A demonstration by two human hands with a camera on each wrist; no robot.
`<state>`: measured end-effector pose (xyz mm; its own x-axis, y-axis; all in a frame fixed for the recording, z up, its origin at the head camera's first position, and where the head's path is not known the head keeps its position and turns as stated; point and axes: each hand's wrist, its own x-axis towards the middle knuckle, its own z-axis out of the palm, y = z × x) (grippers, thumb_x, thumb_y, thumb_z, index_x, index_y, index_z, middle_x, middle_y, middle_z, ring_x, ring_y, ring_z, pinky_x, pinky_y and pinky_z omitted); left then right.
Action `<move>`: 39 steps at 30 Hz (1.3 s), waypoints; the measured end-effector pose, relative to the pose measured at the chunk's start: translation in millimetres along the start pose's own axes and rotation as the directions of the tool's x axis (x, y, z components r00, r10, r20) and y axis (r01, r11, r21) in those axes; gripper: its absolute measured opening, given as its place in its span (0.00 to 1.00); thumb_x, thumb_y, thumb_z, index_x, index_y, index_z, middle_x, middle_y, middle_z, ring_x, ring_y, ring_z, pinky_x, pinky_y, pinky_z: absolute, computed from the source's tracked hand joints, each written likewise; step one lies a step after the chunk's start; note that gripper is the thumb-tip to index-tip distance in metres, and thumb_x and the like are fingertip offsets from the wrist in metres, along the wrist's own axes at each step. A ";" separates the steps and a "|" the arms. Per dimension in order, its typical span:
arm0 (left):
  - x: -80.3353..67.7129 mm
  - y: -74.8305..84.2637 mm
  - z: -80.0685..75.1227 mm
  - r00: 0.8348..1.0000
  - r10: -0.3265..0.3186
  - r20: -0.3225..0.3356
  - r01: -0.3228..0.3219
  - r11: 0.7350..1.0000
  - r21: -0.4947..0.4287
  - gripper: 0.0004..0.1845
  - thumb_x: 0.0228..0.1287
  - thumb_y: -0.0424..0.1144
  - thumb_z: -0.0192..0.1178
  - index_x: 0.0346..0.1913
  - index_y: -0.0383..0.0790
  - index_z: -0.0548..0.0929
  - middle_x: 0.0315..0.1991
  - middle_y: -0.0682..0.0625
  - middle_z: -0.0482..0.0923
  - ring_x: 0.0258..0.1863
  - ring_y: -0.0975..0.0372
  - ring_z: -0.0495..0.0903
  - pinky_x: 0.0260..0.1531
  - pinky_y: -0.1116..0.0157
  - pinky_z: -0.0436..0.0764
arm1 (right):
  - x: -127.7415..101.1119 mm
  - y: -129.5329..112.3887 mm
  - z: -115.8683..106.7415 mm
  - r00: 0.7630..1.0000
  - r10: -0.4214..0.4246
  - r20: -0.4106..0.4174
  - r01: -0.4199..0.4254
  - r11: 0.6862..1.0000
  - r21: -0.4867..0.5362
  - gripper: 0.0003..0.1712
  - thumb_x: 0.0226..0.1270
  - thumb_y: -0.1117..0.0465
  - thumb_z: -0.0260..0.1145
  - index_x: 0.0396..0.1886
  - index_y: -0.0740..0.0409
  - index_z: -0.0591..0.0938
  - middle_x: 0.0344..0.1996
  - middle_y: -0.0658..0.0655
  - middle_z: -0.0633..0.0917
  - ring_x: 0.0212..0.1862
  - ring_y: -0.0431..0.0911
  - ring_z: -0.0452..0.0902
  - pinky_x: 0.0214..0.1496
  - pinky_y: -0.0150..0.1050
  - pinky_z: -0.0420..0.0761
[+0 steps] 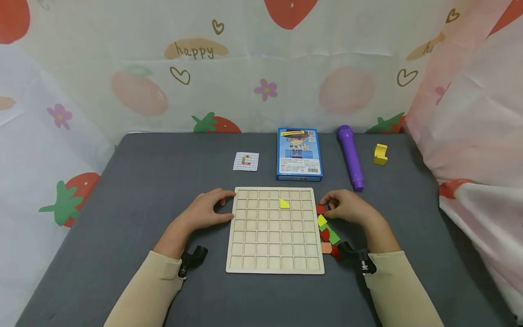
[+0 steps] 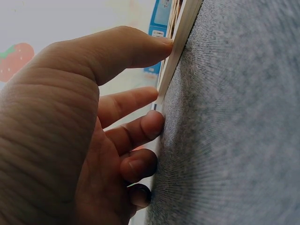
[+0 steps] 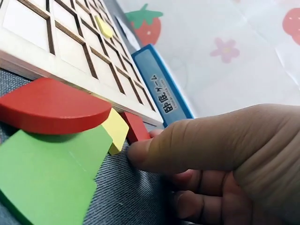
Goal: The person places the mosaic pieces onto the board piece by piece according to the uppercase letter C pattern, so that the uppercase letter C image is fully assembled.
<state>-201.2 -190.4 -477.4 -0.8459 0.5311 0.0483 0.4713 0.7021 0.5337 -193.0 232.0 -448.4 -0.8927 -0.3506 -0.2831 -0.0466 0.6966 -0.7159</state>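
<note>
A square wooden grid board (image 1: 275, 236) lies flat on the table, with one yellow piece (image 1: 284, 204) in a cell of its second row from the top. My left hand (image 1: 206, 210) touches the board's left edge with thumb and index fingertip, its other fingers loosely bent beside it. Along the right edge, my right hand (image 1: 347, 207) pinches a red block (image 3: 135, 126) between thumb and fingers, close against the board. Just below it are a yellow piece (image 3: 116, 130), a green piece (image 3: 51, 173), a rounded red piece (image 3: 56, 105), an orange piece (image 1: 326, 248) and another red piece (image 1: 336, 252).
Behind the board stand a small pattern card (image 1: 246, 161), a blue box (image 1: 300, 154), a purple stick (image 1: 350, 156) and a yellow notched block (image 1: 380, 154). A printed curtain (image 1: 245, 68) borders the dark table (image 1: 171, 168) at the back and sides.
</note>
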 end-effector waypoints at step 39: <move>-2.6 -0.5 0.1 1.000 0.011 -0.012 -0.012 1.000 -0.014 0.29 0.63 0.47 0.72 0.65 0.42 0.80 0.36 0.52 0.70 0.32 0.61 0.68 0.41 0.57 0.63 | -14.0 -77.9 -5.4 0.963 -0.198 -0.183 0.193 0.980 -0.046 0.15 0.67 0.64 0.70 0.53 0.61 0.87 0.31 0.57 0.80 0.26 0.47 0.69 0.27 0.41 0.70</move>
<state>-199.2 -192.2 -477.9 -0.8435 0.5332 0.0648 0.4776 0.6894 0.5446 -179.3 186.1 -385.2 -0.9325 -0.3609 -0.0140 -0.2383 0.6439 -0.7271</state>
